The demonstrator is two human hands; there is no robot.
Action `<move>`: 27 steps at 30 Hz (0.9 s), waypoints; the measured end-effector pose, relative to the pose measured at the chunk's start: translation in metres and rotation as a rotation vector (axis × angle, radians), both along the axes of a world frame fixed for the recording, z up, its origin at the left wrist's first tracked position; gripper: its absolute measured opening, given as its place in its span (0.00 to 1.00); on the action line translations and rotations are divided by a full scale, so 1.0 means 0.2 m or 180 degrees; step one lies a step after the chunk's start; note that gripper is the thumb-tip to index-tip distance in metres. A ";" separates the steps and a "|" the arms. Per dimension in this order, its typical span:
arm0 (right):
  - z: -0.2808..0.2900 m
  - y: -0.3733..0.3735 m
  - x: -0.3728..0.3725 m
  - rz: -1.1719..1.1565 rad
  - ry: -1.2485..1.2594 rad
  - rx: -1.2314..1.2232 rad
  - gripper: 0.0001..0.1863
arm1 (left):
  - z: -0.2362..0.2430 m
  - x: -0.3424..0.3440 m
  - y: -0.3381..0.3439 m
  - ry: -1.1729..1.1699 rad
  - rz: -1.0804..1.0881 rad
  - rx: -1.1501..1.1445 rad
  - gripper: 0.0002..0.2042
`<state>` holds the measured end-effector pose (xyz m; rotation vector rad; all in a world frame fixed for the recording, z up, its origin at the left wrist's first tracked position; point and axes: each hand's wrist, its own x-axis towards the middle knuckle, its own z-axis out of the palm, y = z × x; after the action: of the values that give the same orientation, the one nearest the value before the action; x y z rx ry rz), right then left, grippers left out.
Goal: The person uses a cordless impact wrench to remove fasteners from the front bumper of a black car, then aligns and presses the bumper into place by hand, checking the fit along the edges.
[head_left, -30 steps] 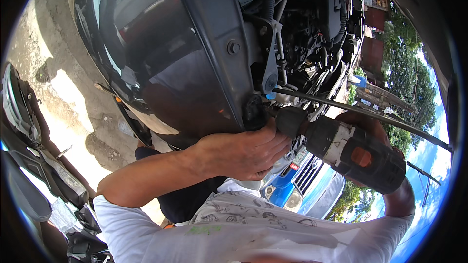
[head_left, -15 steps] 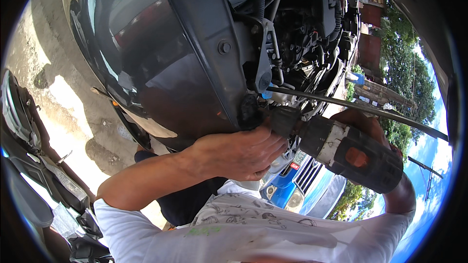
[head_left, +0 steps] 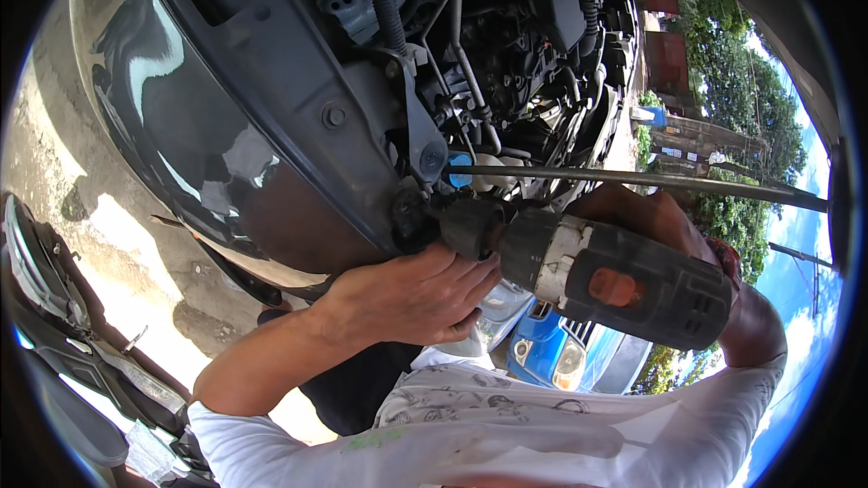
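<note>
My right hand [head_left: 646, 217] is wrapped around the grip of a black cordless drill [head_left: 687, 294], mostly behind its body. The drill lies sideways with its chuck [head_left: 475, 224] pointing left, toward the corner of a car's dark fender [head_left: 298, 217]. My left hand [head_left: 416, 294] is closed, its curled fingers against the chuck's underside; the thumb is hidden. Between chuck and fender edge sits a dark, rough, rounded piece [head_left: 411, 215], too shadowed to name. Whether a bit touches it, I cannot tell.
A metal prop rod [head_left: 633, 178] crosses just above the drill to the raised hood. The engine bay [head_left: 515, 54] lies beyond, with a blue cap [head_left: 460, 170] close to the chuck. A motorcycle [head_left: 81, 352] stands at the left, a blue vehicle [head_left: 547, 348] behind the drill.
The view has shifted, so the fender and engine bay sit further left. In the picture, drill and left hand have moved left together; both grips look the same.
</note>
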<state>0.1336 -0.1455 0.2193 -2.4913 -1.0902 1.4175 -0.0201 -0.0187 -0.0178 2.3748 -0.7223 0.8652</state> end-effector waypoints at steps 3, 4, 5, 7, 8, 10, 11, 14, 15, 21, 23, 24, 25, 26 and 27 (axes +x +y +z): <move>0.00 0.00 0.00 0.0071 -0.0036 -0.0077 0.32 | 0.00 0.01 0.01 -0.0068 -0.0014 0.0029 0.19; 0.00 0.00 0.01 0.0103 -0.0061 -0.0078 0.32 | 0.00 0.01 0.01 -0.0085 -0.0012 0.0033 0.19; -0.01 0.00 0.01 0.0134 -0.0086 -0.0079 0.32 | 0.01 0.02 0.01 -0.0106 -0.0009 0.0035 0.18; -0.01 0.00 0.01 0.0153 -0.0075 -0.0034 0.32 | 0.01 0.02 0.01 -0.0126 0.0011 0.0048 0.18; -0.01 0.00 0.00 0.0146 -0.0068 -0.0014 0.32 | 0.01 0.02 0.01 -0.0123 -0.0011 0.0050 0.18; -0.01 0.00 -0.01 0.0097 -0.0067 -0.0001 0.32 | 0.01 0.02 0.01 -0.0086 -0.0013 0.0049 0.18; -0.02 0.00 -0.01 0.0087 -0.0077 -0.0003 0.32 | 0.01 0.02 0.01 -0.0060 -0.0032 0.0045 0.18; -0.02 0.00 -0.02 0.0105 -0.0158 -0.0011 0.31 | 0.00 0.01 0.00 -0.0099 0.0037 -0.0001 0.18; -0.02 0.00 -0.03 0.0086 -0.0191 0.0023 0.30 | 0.00 0.01 0.00 -0.0078 0.0023 0.0001 0.18; -0.03 0.00 -0.04 0.0111 -0.0241 0.0159 0.28 | 0.01 0.01 0.00 -0.0100 0.0089 -0.0063 0.19; -0.03 0.01 -0.05 0.0166 -0.0290 0.0173 0.28 | 0.02 0.01 0.01 -0.0075 0.0119 -0.0030 0.19; -0.02 0.01 -0.05 0.0161 -0.0305 0.0172 0.29 | 0.02 0.01 0.01 -0.0075 0.0115 -0.0031 0.19; -0.02 0.02 -0.05 0.0119 -0.0275 0.0179 0.29 | 0.02 0.01 0.01 -0.0078 0.0114 -0.0030 0.19; -0.02 0.02 -0.05 0.0077 -0.0244 0.0187 0.29 | 0.02 0.01 0.01 -0.0044 0.0086 -0.0008 0.19; -0.02 0.02 -0.04 -0.0008 -0.0171 0.0204 0.28 | 0.02 0.01 0.01 -0.0073 0.0121 -0.0024 0.19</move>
<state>0.1249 -0.1415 0.2159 -2.4989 -1.1231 1.3006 -0.0180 -0.0161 -0.0136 2.3825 -0.6838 0.9106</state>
